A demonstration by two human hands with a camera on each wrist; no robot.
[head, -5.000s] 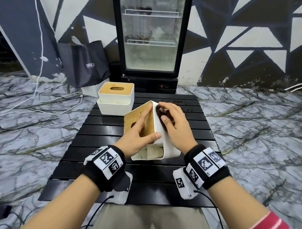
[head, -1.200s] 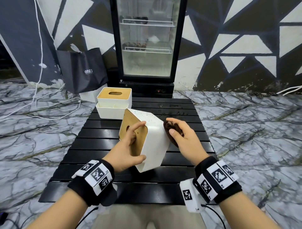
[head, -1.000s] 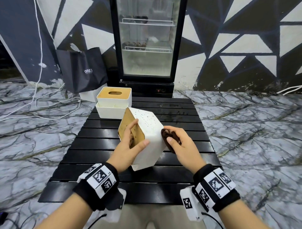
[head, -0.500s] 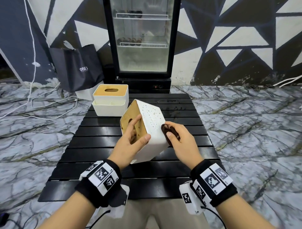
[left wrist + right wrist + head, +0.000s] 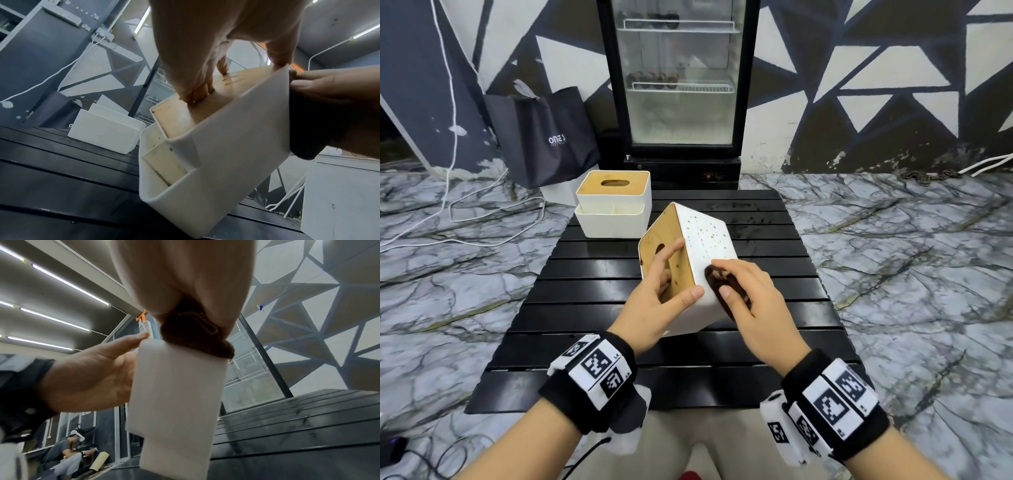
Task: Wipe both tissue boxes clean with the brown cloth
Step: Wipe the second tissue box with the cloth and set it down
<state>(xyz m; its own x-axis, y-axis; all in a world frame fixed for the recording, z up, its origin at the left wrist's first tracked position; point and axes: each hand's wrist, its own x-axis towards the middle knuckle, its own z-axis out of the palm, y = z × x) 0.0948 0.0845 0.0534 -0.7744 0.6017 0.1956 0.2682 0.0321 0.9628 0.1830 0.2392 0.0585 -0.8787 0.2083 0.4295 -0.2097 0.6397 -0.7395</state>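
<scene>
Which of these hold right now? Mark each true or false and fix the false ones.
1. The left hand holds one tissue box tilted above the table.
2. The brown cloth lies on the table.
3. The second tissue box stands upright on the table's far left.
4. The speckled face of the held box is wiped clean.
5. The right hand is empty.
1. True: the left hand grips the tilted tissue box, fingers on its wooden lid.
2. False: the brown cloth is pressed against the held box's side.
3. True: the second tissue box stands upright on the table.
4. False: brown specks still dot it.
5. False: the right hand holds the cloth.
</scene>
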